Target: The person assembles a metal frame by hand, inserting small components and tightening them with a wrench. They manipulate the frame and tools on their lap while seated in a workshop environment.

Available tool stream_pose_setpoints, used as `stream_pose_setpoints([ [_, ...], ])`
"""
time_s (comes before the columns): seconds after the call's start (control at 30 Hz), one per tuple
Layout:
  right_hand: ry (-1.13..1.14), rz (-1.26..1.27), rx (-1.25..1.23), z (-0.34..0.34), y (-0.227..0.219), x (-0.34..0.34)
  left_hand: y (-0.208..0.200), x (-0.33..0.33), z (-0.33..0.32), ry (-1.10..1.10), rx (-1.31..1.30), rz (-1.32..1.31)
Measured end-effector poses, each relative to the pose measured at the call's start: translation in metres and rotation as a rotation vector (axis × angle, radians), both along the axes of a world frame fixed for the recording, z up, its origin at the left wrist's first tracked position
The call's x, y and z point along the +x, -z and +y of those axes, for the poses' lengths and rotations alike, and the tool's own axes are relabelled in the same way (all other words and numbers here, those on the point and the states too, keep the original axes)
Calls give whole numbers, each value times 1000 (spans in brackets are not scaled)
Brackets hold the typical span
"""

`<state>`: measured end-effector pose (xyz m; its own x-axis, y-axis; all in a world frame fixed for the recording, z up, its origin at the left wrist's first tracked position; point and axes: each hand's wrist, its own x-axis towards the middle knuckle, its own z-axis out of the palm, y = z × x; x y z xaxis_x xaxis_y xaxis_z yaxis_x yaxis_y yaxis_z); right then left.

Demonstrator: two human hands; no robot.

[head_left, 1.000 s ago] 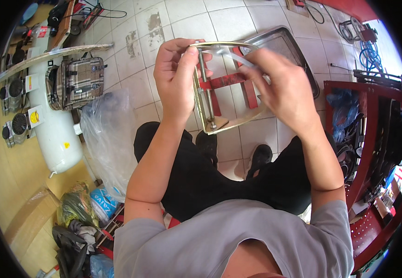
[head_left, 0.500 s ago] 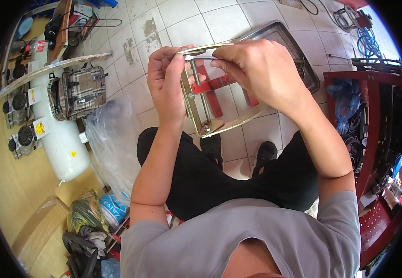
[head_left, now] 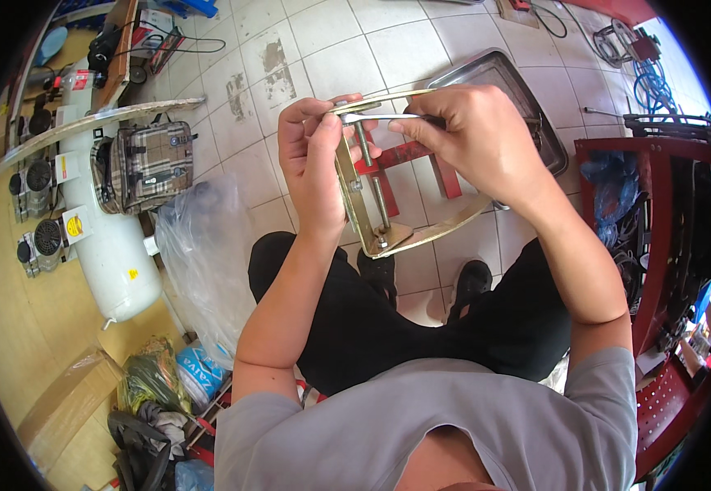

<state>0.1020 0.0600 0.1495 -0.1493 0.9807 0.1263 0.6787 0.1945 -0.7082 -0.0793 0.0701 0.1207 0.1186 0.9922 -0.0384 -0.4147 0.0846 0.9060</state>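
My left hand (head_left: 313, 168) is closed around the upper left corner of a yellowish metal bracket (head_left: 349, 176), its thumb beside the head of a wrench. Shiny and slim, the wrench (head_left: 378, 117) lies along the bracket's upper plate, its head by the end of a long threaded bolt (head_left: 363, 144). My right hand (head_left: 486, 135) pinches the wrench's other end. A second threaded bolt (head_left: 381, 203) with a nut (head_left: 382, 242) stands at the bracket's lower corner. Whether the wrench's jaw sits on a nut is hidden by my left fingers.
Below the bracket is a red metal frame (head_left: 404, 153) on the tiled floor. A metal tray (head_left: 558, 159) lies beyond my right hand. To the left are a white tank (head_left: 118, 270), a plaid bag (head_left: 155, 168) and clear plastic (head_left: 208, 245). A dark red rack (head_left: 656, 213) stands right.
The bracket and both hands appear a little lower and further right, as does the floor behind them. More of the wrench shows between my hands, its angle slightly changed.
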Motion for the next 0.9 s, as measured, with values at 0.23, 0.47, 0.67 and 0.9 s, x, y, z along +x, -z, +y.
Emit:
stream_pose_setpoints([
  [0.23, 127, 15, 93, -6, 12, -5, -2, 1, -1, -3, 19, -20],
  [0.47, 116, -361, 276, -16, -27, -4, 12, 1, 0, -3, 201, 112],
  [0.67, 81, -818, 113, -34, -67, -35, 15, 18, -10, 7, 291, 241],
  [0.9, 36, -562, 99, -36, -66, -20, 11, 13, -6, -27, 332, 165],
])
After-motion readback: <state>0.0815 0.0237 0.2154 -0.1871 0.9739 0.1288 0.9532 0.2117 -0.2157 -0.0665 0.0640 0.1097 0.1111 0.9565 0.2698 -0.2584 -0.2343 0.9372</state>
